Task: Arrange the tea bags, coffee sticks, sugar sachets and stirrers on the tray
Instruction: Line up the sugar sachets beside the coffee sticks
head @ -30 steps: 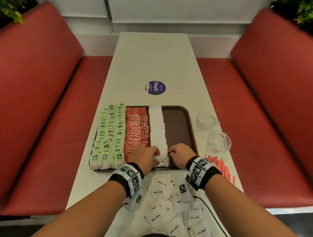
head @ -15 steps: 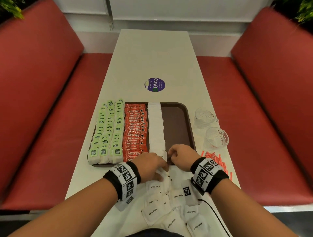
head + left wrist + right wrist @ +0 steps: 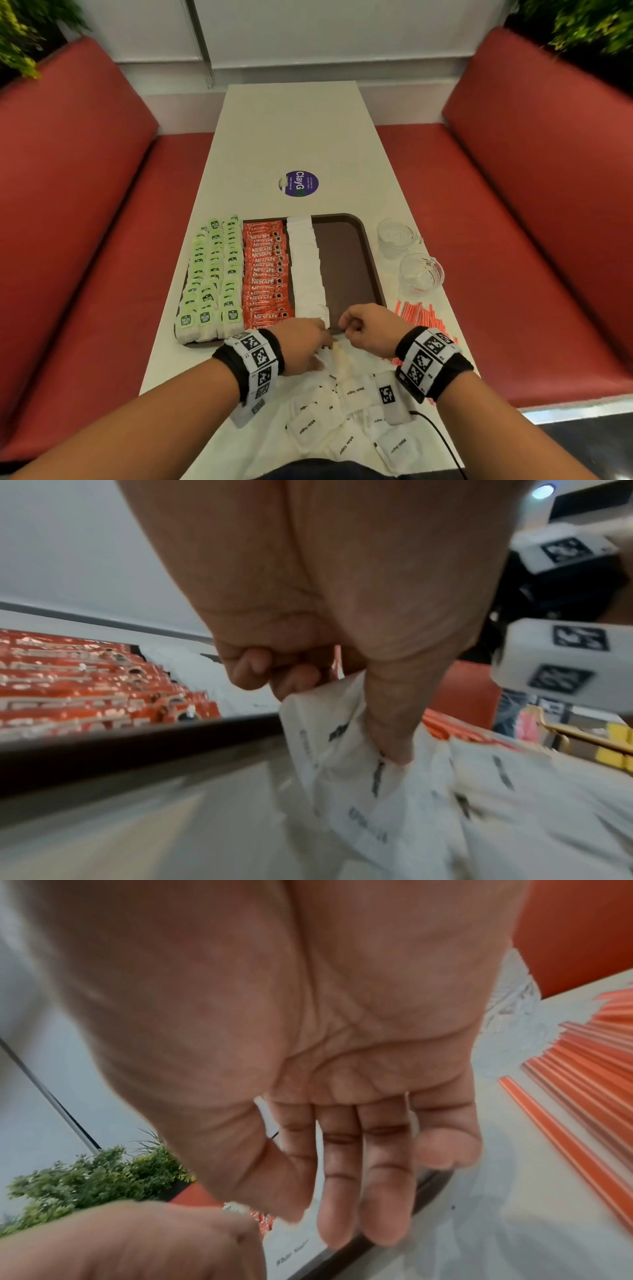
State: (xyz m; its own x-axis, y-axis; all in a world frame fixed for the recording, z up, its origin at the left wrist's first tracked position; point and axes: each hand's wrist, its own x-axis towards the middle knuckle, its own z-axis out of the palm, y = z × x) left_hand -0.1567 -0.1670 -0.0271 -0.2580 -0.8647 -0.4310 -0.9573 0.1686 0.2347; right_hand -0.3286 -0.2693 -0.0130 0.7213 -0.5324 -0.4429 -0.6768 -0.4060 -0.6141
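Pinching a white paper sugar sachet (image 3: pixel 329 723) from the loose heap on the cream table (image 3: pixel 291 137), my left hand (image 3: pixel 301 342) curls round it just short of the brown plastic tray (image 3: pixel 346 260). My right hand (image 3: pixel 370 329) hovers beside it, fingers (image 3: pixel 383 1177) relaxed, gripping nothing.

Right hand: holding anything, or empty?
Empty. The right hand shows a bare palm with fingers extended and nothing between them, above the tray rim.
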